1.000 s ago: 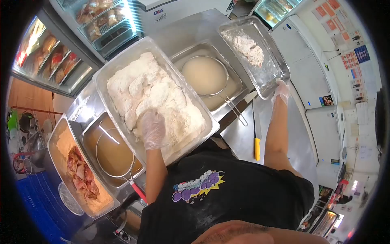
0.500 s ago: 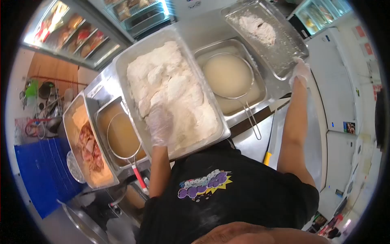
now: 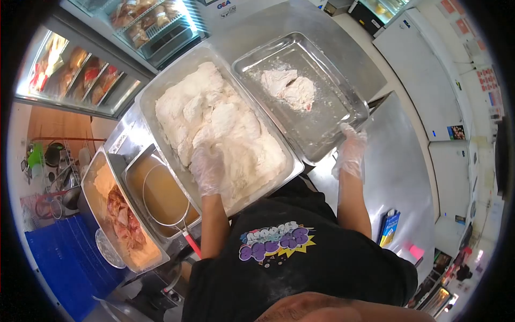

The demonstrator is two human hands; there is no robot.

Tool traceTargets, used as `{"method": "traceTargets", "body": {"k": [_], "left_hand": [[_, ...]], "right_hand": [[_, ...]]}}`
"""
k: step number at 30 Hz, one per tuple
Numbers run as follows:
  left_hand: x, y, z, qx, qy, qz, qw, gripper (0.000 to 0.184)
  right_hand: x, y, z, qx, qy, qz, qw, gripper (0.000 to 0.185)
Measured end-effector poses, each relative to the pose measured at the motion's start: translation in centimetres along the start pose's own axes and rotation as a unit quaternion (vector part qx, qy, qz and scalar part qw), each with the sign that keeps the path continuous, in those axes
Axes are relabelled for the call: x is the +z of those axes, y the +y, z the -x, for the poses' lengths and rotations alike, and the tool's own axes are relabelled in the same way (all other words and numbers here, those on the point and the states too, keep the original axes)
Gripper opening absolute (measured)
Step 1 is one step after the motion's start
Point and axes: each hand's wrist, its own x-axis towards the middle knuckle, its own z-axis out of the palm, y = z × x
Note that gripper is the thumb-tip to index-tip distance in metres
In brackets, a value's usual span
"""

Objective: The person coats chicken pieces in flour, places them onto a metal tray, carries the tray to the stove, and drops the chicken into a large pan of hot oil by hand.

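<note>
My right hand (image 3: pixel 351 153), in a clear plastic glove, grips the near right corner of a shallow metal tray (image 3: pixel 327 153). Two flour-coated pieces of meat (image 3: pixel 289 88) lie together in that tray, with flour specks around them. My left hand (image 3: pixel 208 169), gloved too, rests in the near left part of a big tub (image 3: pixel 147 110) of white flour (image 3: pixel 257 169). Its fingertips are sunk in or hidden by the flour, so their closure is unclear. Lumpy coated pieces (image 3: pixel 225 118) show in the flour.
Left of the tub is a pan of brownish liquid (image 3: pixel 166 193) with a red-handled strainer (image 3: pixel 191 242). Beyond it, a pan (image 3: pixel 155 263) holds raw meat (image 3: pixel 126 220) and orange powder. A blue-and-yellow packet (image 3: pixel 389 228) lies on the steel counter (image 3: pixel 386 166). Fridges stand behind.
My right hand has brought the metal tray left and nearer, beside the flour tub. It now covers where the pan of pale liquid and its strainer showed. My left hand stays in the flour.
</note>
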Motion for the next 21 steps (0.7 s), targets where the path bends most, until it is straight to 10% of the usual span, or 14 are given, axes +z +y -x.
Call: {"method": "traceTargets", "body": {"k": [8, 11, 14, 16, 17, 21], "left_hand": [[-0.7, -0.4, 0.9, 0.006, 0.012, 0.012, 1.0, 0.028], [-0.5, -2.6, 1.5, 0.05, -0.008, -0.065, 0.997, 0.024], [-2.2, -2.7, -0.4, 0.059, -0.031, -0.104, 0.992, 0.019], [-2.9, -1.2, -3.0, 0.06, -0.063, -0.125, 0.988, 0.017], [-3.0, -0.5, -4.2, 0.06, -0.092, -0.151, 0.982, 0.015], [0.5, -1.4, -5.8, 0.077, -0.078, -0.23, 0.967, 0.012]], "right_hand": [[-1.7, -2.5, 0.1, 0.118, -0.144, 0.174, 0.967, 0.043], [-2.3, -7.4, -0.3, -0.06, -0.06, 0.567, 0.819, 0.061], [0.9, -9.1, 0.9, -0.233, -0.086, 0.406, 0.88, 0.043], [6.3, -10.1, 3.8, -0.14, -0.268, 0.337, 0.892, 0.057], [6.8, -1.9, -0.3, -0.225, -0.401, 0.2, 0.865, 0.062], [22.7, 2.0, 8.6, -0.391, -0.521, 0.506, 0.565, 0.031]]}}
